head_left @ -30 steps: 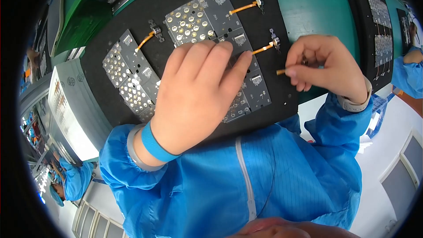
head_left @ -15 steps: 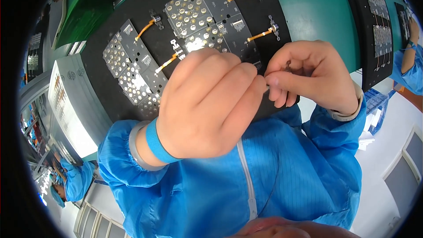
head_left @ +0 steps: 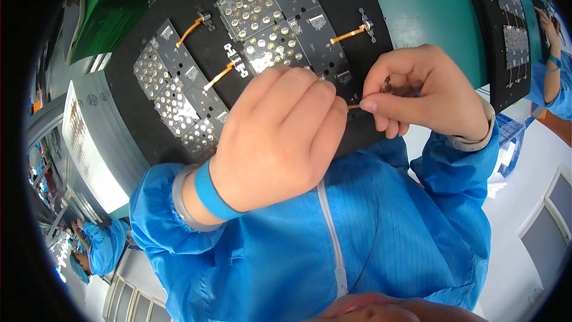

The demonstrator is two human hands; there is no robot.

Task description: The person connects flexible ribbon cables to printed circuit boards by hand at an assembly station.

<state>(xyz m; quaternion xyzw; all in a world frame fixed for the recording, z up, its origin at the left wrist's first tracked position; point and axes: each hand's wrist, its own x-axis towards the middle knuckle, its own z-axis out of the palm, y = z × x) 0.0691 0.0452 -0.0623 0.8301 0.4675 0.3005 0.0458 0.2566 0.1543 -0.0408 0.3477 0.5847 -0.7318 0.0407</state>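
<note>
My right hand point(head_left: 420, 95) pinches an orange flex cable point(head_left: 354, 107) between thumb and forefinger, and a small dark metal piece point(head_left: 389, 85) shows inside its curled fingers. My left hand point(head_left: 277, 131) is closed, palm down, beside the cable's other end and over the lower edge of the middle circuit boards point(head_left: 319, 30). Its fingertips are hidden, so what they hold cannot be made out. To the left lie more dark boards point(head_left: 174, 53) dotted with silvery round contacts. Several orange flex cables point(head_left: 348, 34) with small metal ends extend from the boards.
Under the boards is a black mat point(head_left: 134, 104) on a green bench point(head_left: 426, 9). A second black mat point(head_left: 476, 0) with boards lies at the right. White printed sheets point(head_left: 98, 149) stand at the left. A blue basket point(head_left: 509, 134) sits lower right. Co-workers' blue sleeves point(head_left: 542, 92) show at both sides.
My hands have moved slightly apart, and a short stretch of orange flex cable now shows between them. My left hand has shifted a little left. The whole view has shifted slightly.
</note>
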